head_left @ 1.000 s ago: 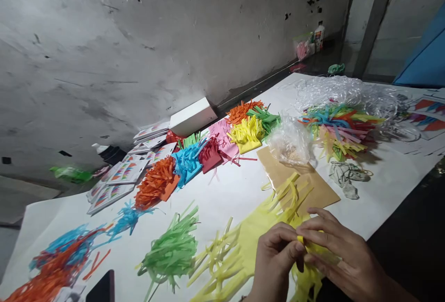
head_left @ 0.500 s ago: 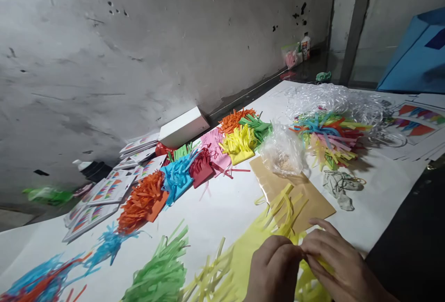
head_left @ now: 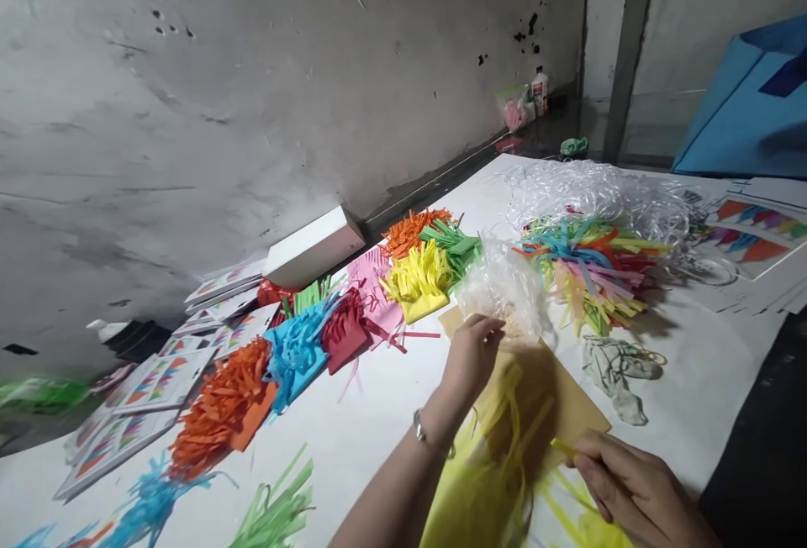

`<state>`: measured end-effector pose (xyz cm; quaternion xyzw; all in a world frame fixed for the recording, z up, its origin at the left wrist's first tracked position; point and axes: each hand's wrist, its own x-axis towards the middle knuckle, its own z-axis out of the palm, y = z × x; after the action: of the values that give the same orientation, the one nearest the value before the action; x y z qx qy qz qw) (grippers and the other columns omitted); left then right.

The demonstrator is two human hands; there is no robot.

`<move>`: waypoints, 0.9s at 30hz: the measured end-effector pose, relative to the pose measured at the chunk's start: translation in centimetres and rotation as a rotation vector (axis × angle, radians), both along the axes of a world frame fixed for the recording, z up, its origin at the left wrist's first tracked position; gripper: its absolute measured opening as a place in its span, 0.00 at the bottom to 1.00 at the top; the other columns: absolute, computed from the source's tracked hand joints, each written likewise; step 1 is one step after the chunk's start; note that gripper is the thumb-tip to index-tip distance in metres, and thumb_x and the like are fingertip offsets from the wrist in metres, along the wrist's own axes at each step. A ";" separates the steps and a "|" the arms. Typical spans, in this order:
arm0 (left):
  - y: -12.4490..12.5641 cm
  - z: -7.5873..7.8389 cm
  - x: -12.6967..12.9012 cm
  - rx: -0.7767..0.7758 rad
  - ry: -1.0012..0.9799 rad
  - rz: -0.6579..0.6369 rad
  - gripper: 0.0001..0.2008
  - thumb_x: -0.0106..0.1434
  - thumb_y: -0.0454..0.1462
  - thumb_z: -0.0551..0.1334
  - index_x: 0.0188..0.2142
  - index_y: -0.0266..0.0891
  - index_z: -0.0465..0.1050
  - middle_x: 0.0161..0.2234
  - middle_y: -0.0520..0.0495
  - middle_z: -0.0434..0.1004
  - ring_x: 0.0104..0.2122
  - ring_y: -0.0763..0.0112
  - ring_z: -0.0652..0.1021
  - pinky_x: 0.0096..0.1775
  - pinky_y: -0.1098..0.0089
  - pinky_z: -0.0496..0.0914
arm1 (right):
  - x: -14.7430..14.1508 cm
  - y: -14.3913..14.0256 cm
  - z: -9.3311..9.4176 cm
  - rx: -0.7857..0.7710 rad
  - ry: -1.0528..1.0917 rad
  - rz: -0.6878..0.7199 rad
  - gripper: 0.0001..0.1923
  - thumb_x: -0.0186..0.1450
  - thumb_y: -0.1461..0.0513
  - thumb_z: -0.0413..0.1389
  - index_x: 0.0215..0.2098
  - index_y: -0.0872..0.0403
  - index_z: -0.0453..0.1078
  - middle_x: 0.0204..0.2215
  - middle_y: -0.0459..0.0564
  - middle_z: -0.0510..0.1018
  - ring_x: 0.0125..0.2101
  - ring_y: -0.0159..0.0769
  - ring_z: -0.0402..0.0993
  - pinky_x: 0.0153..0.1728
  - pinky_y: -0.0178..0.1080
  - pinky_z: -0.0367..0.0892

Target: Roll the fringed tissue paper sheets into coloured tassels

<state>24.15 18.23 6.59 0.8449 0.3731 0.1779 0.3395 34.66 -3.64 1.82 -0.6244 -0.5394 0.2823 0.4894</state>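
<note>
Change at the plastic bag: the left hand (head_left: pixel 476 348) has left the right hand's side and now stands at the crumpled clear plastic bag with small tan contents (head_left: pixel 504 275), which rests on the far part of the flat tan rectangular sheet (head_left: pixel 571 388).
Change at the yellow piece: the right hand (head_left: pixel 634 481) alone keeps the narrow bright-yellow paper piece (head_left: pixel 561 447); half a second ago both hands met over it.
Bearing on the work: handling is now split, judged to be one hand steadying paper while the other attends to the bag.
Left fingers: bent and drawn close together, tips at the near edge of the bag; contact appears likely; whether anything is grasped cannot be told.
Right fingers: closed in a pinch, thumb against fingers, on the yellow piece, whose end projects toward the tan sheet.
Yellow piece, position: just off the near right edge of the tan sheet, above loose yellow paper fringe (head_left: pixel 598 527); any join between them cannot be confirmed.
Yellow fringed tissue-paper sheet (head_left: pixel 466 489): on the near side of the tan sheet, its strips overlapping it; partly behind the left forearm, blurred.
Right of the tan sheet: a crumpled grey cloth (head_left: pixel 611 367) on the white-covered tabletop (head_left: pixel 366 430).
Left of the tan sheet: a folded dark-red fringed paper bundle (head_left: pixel 345 338), apart from both hands.
</note>
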 end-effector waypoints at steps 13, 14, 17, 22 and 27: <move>0.5 -0.2 0.6 -0.473 -0.198 0.079 0.16 0.64 0.49 0.66 0.33 0.37 0.71 0.27 0.52 0.71 0.25 0.72 0.73 0.29 0.69 0.71 | 1.1 -0.3 0.9 0.102 -0.125 -0.025 0.12 0.75 0.61 0.48 0.36 0.49 0.71 0.26 0.42 0.78 0.26 0.29 0.78 0.29 0.24 0.72; -0.9 0.6 -0.5 -0.552 -0.252 0.089 0.19 0.62 0.52 0.66 0.32 0.38 0.70 0.25 0.53 0.69 0.22 0.74 0.70 0.27 0.71 0.69 | 1.1 -0.3 1.0 0.129 -0.132 -0.027 0.10 0.74 0.61 0.49 0.38 0.48 0.72 0.27 0.42 0.79 0.26 0.29 0.79 0.29 0.24 0.72; -6.2 2.2 -3.8 -0.747 -0.369 0.141 0.27 0.55 0.60 0.66 0.29 0.39 0.65 0.23 0.55 0.65 0.19 0.79 0.64 0.22 0.74 0.62 | 0.6 0.0 1.8 0.248 -0.156 -0.026 0.09 0.74 0.62 0.52 0.48 0.47 0.73 0.33 0.42 0.83 0.21 0.27 0.76 0.24 0.24 0.71; -13.7 2.4 -7.4 -1.138 -0.760 0.372 0.26 0.50 0.53 0.76 0.27 0.37 0.66 0.22 0.56 0.66 0.18 0.84 0.62 0.21 0.78 0.56 | -2.7 0.9 4.5 0.360 -0.149 0.052 0.08 0.74 0.64 0.52 0.41 0.49 0.72 0.27 0.42 0.80 0.25 0.28 0.78 0.28 0.26 0.71; -17.0 1.0 -9.9 -1.073 -0.995 0.534 0.25 0.48 0.50 0.79 0.28 0.37 0.69 0.19 0.57 0.66 0.16 0.83 0.63 0.20 0.78 0.54 | -6.9 0.9 5.5 0.462 -0.243 0.052 0.12 0.74 0.65 0.50 0.33 0.51 0.70 0.23 0.43 0.76 0.23 0.30 0.75 0.27 0.30 0.69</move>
<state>14.28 1.20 7.63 0.2674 0.4027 0.4069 0.7751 27.73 -2.73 7.36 -0.5115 -0.6601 0.0870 0.5432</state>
